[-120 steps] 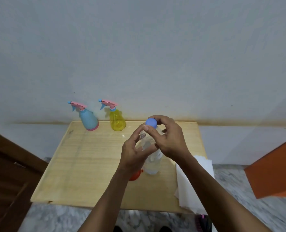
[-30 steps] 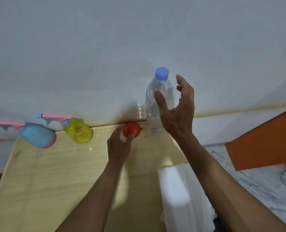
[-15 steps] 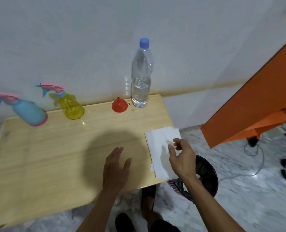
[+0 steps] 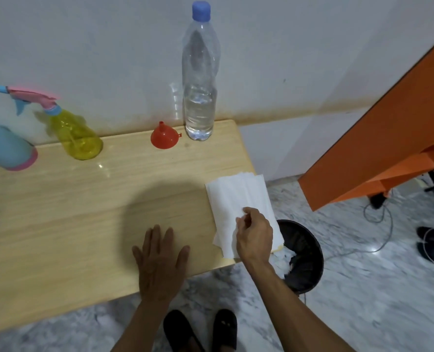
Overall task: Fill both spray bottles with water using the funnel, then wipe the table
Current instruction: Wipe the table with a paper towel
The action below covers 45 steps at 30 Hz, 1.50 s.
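Note:
At the back of the wooden table (image 4: 58, 224) stand a blue spray bottle (image 4: 6, 148) and a yellow spray bottle (image 4: 76, 135), both with pink trigger heads. A red funnel (image 4: 164, 137) lies mouth down beside a capped clear water bottle (image 4: 200, 80), partly full. A stack of white paper tissues (image 4: 236, 196) lies on the table's right edge. My right hand (image 4: 254, 235) pinches the top tissue at its near end. My left hand (image 4: 160, 260) rests flat on the table near the front edge.
A black waste bin (image 4: 304, 252) with crumpled white paper stands on the marble floor just right of the table. An orange panel (image 4: 378, 148) leans at the right. Cables and dark shoes lie on the floor. The grey wall is right behind the table.
Both hands left the water bottle and funnel and came back to the front of the table. My right hand has taken hold of the tissue; my left hand has settled flat.

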Each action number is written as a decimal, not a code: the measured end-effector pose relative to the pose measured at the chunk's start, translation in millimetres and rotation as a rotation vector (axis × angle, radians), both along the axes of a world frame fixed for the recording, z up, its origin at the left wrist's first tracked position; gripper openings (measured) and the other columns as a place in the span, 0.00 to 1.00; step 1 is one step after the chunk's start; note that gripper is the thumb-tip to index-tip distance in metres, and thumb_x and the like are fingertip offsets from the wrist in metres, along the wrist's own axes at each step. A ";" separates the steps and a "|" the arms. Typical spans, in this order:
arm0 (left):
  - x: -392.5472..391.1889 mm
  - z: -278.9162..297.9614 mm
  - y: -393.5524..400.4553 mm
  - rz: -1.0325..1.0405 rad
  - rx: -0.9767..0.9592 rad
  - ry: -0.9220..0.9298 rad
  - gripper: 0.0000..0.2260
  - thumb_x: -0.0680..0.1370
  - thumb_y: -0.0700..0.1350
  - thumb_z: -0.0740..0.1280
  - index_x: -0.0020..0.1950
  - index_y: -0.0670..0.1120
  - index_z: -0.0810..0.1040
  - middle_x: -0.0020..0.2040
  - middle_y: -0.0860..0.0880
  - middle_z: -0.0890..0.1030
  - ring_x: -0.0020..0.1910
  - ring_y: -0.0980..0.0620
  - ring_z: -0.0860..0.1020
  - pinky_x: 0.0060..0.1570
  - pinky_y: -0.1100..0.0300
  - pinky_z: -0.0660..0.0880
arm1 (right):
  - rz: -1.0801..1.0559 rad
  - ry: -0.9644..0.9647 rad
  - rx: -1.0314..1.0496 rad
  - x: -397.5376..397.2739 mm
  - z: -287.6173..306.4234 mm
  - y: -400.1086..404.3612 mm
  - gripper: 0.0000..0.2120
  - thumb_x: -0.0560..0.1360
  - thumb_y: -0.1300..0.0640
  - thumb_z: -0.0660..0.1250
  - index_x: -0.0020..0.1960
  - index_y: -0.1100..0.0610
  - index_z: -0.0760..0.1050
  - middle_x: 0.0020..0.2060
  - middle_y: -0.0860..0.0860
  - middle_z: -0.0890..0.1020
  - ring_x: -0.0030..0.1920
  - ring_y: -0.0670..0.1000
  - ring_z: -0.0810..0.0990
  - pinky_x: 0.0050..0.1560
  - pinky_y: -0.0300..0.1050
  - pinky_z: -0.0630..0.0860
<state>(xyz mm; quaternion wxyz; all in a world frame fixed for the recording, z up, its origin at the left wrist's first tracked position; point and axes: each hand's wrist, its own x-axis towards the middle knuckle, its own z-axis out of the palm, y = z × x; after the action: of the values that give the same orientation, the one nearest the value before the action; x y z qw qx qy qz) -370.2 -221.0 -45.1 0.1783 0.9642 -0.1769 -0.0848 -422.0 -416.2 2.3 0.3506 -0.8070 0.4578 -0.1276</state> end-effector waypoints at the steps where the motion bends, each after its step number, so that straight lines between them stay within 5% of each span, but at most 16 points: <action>1: -1.1 -2.7 -0.3 0.000 0.004 -0.019 0.30 0.77 0.61 0.56 0.69 0.42 0.77 0.73 0.36 0.72 0.73 0.35 0.68 0.67 0.28 0.62 | -0.004 -0.014 0.020 -0.1 0.3 -1.4 0.13 0.78 0.61 0.69 0.63 0.59 0.79 0.49 0.54 0.84 0.53 0.57 0.81 0.55 0.50 0.76; 5: -2.8 -6.6 1.6 -0.001 -0.003 -0.074 0.30 0.77 0.61 0.57 0.70 0.42 0.76 0.73 0.36 0.72 0.74 0.35 0.68 0.68 0.28 0.62 | -0.027 -0.121 0.061 -2.4 8.2 -8.0 0.12 0.79 0.62 0.66 0.62 0.59 0.80 0.44 0.54 0.84 0.46 0.53 0.81 0.52 0.50 0.78; 9: -3.5 -8.3 2.1 0.006 0.007 -0.074 0.30 0.77 0.62 0.56 0.70 0.43 0.75 0.74 0.37 0.71 0.75 0.36 0.67 0.69 0.28 0.61 | -0.051 -0.122 0.117 -8.4 18.7 -23.8 0.16 0.78 0.60 0.68 0.65 0.58 0.77 0.51 0.53 0.82 0.46 0.50 0.78 0.48 0.40 0.70; 14: -2.8 -9.5 1.8 0.035 -0.008 -0.032 0.33 0.77 0.65 0.53 0.73 0.46 0.72 0.78 0.40 0.66 0.78 0.40 0.62 0.73 0.31 0.56 | 0.057 0.032 0.100 -6.7 8.7 -22.0 0.21 0.77 0.51 0.71 0.67 0.57 0.74 0.55 0.54 0.80 0.55 0.55 0.78 0.56 0.48 0.74; 19: -3.6 -10.0 2.0 0.045 -0.011 -0.024 0.34 0.76 0.66 0.51 0.75 0.47 0.71 0.79 0.42 0.64 0.80 0.43 0.59 0.75 0.33 0.54 | -0.003 -0.100 0.018 -6.9 -2.2 -11.9 0.12 0.77 0.59 0.71 0.59 0.59 0.81 0.46 0.54 0.85 0.49 0.57 0.82 0.50 0.53 0.78; 24: -4.2 -10.0 2.1 0.046 -0.016 -0.018 0.35 0.76 0.66 0.51 0.75 0.47 0.71 0.79 0.42 0.64 0.80 0.43 0.58 0.75 0.33 0.53 | -0.063 -0.186 0.100 -11.4 2.3 -21.5 0.09 0.77 0.58 0.72 0.55 0.59 0.84 0.47 0.54 0.86 0.47 0.53 0.82 0.50 0.41 0.73; 28: -3.9 -8.8 2.5 0.049 -0.031 0.011 0.36 0.76 0.67 0.50 0.76 0.48 0.69 0.81 0.43 0.61 0.81 0.45 0.55 0.77 0.35 0.50 | -0.046 -0.235 0.200 -8.1 11.4 -27.5 0.05 0.80 0.56 0.68 0.51 0.55 0.82 0.46 0.50 0.83 0.45 0.47 0.79 0.45 0.35 0.71; 32: -3.4 -8.1 2.0 0.043 -0.014 0.021 0.36 0.76 0.68 0.48 0.76 0.48 0.68 0.81 0.43 0.60 0.81 0.45 0.54 0.77 0.35 0.50 | -0.055 -0.278 0.161 -0.1 13.6 -30.8 0.03 0.82 0.55 0.63 0.50 0.52 0.75 0.44 0.47 0.80 0.44 0.50 0.78 0.43 0.43 0.69; 36: -4.4 -10.7 2.6 0.041 -0.010 0.007 0.35 0.77 0.67 0.49 0.76 0.48 0.68 0.80 0.43 0.62 0.81 0.44 0.56 0.76 0.34 0.52 | -0.007 -0.289 0.061 10.7 10.9 -29.6 0.09 0.84 0.59 0.54 0.59 0.52 0.72 0.44 0.50 0.80 0.42 0.53 0.77 0.42 0.44 0.66; 39: -4.8 -11.7 2.8 0.038 -0.014 0.000 0.34 0.77 0.67 0.49 0.76 0.47 0.68 0.80 0.42 0.62 0.81 0.44 0.56 0.76 0.34 0.51 | 0.026 -0.258 -0.004 16.8 12.1 -27.7 0.16 0.85 0.59 0.51 0.69 0.52 0.71 0.61 0.49 0.79 0.57 0.51 0.78 0.52 0.41 0.67; 42: -4.6 -13.2 3.7 0.039 -0.021 -0.007 0.34 0.78 0.66 0.50 0.76 0.48 0.68 0.80 0.43 0.62 0.81 0.45 0.56 0.76 0.35 0.51 | 0.066 -0.128 0.001 21.0 17.4 -27.4 0.22 0.85 0.45 0.51 0.77 0.48 0.63 0.73 0.46 0.72 0.67 0.52 0.74 0.59 0.48 0.69; 45: -5.3 -14.9 3.5 0.048 -0.033 -0.025 0.33 0.77 0.66 0.51 0.75 0.48 0.70 0.79 0.42 0.64 0.80 0.44 0.58 0.76 0.34 0.53 | 0.168 0.069 -0.027 22.1 18.3 -29.8 0.31 0.81 0.34 0.51 0.80 0.43 0.53 0.71 0.49 0.71 0.62 0.57 0.77 0.54 0.51 0.71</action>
<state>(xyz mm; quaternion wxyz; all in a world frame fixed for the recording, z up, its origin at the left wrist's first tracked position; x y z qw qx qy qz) -375.6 -217.5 -60.0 0.1940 0.9661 -0.1571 -0.0657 -399.8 -446.1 20.6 0.3330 -0.8512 0.3985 -0.0760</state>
